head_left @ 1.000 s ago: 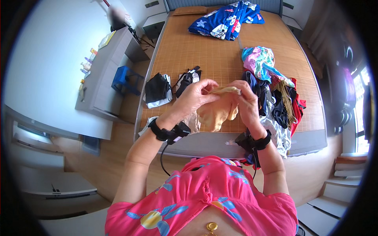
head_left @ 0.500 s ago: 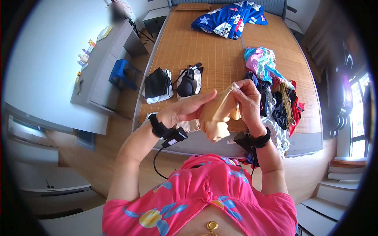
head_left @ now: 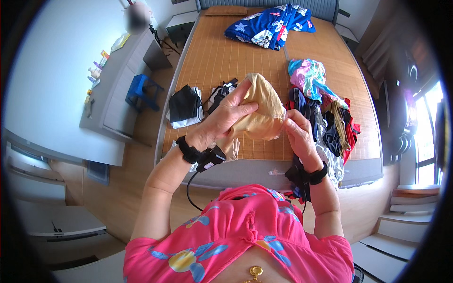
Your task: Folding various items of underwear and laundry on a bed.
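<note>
A thin, soft beige garment (head_left: 262, 113), probably underwear, hangs spread between my hands above the near part of the bed. My left hand (head_left: 229, 113) grips it with the thumb on top and the fingers behind the cloth. At the garment's right edge, my right hand (head_left: 299, 134) pinches the rim between thumb and fingers. Left of my left hand lies a folded black and white stack (head_left: 185, 104). A black bra (head_left: 219, 96) is partly hidden behind that hand. Loose mixed clothes (head_left: 332, 125) are heaped beyond my right hand.
The bed's brown mat (head_left: 212, 52) bears a blue patterned quilt (head_left: 271, 28) and a flat brown pillow (head_left: 226, 11). A pink and turquoise cloth (head_left: 307, 78) tops the clothes heap. At left stand a blue stool (head_left: 141, 89) and a grey desk (head_left: 125, 92).
My left hand has lifted and shifted under the beige garment, which was hanging crumpled and is now spread wider and higher. My right hand has moved down along its edge.
</note>
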The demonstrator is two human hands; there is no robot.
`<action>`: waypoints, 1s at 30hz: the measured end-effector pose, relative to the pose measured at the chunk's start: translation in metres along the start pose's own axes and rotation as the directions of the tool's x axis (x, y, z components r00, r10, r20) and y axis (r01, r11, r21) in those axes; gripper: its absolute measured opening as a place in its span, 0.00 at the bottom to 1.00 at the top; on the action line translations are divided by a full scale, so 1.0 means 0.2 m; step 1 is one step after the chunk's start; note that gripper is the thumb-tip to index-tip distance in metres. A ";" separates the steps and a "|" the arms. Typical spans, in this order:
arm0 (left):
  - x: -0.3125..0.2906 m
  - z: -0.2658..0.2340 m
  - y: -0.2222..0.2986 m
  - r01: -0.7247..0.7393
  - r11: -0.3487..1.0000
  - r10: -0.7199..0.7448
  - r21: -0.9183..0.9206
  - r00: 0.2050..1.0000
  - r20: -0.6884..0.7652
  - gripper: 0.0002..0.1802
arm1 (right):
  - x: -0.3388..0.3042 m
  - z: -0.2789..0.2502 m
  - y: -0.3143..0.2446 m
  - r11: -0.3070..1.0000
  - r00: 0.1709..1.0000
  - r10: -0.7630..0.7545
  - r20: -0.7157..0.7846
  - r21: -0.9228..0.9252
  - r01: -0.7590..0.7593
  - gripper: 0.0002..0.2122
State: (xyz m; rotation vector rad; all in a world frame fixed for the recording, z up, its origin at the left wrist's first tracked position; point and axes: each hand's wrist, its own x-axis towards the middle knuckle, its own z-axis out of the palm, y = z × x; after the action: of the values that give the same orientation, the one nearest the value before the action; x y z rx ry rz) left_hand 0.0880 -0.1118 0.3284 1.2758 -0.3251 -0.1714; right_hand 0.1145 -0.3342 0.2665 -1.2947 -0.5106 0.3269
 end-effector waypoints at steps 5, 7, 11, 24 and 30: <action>-0.06 -0.02 -0.01 0.093 0.987 -0.116 0.132 0.978 0.172 0.37 | 0.06 0.07 -0.03 0.829 0.961 0.184 0.208 0.492 -0.266 0.21; -0.08 -0.04 -0.04 0.081 0.989 -0.100 0.123 0.983 0.154 0.36 | 0.07 0.14 -0.07 0.851 0.980 0.156 0.124 0.486 -0.197 0.19; -0.09 -0.08 -0.04 0.091 0.993 -0.101 0.080 0.986 0.130 0.35 | 0.11 0.16 -0.06 0.852 0.991 0.131 -0.002 0.511 -0.111 0.16; 0.01 -0.07 -0.09 0.106 0.994 -0.105 -0.001 0.981 -0.160 0.24 | 0.11 0.08 -0.08 0.948 0.986 0.053 -0.159 0.319 0.001 0.16; 0.06 -0.07 -0.09 0.083 0.974 -0.068 0.212 0.995 -0.078 0.24 | 0.13 0.03 -0.06 0.995 0.992 -0.026 -0.120 0.095 0.038 0.21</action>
State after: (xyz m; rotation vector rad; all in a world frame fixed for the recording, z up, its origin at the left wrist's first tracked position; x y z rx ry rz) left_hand 0.1049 -0.1086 0.3099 1.5062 -0.2388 -0.1589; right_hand 0.1318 -0.3188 0.2837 -1.2024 -0.4095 0.2437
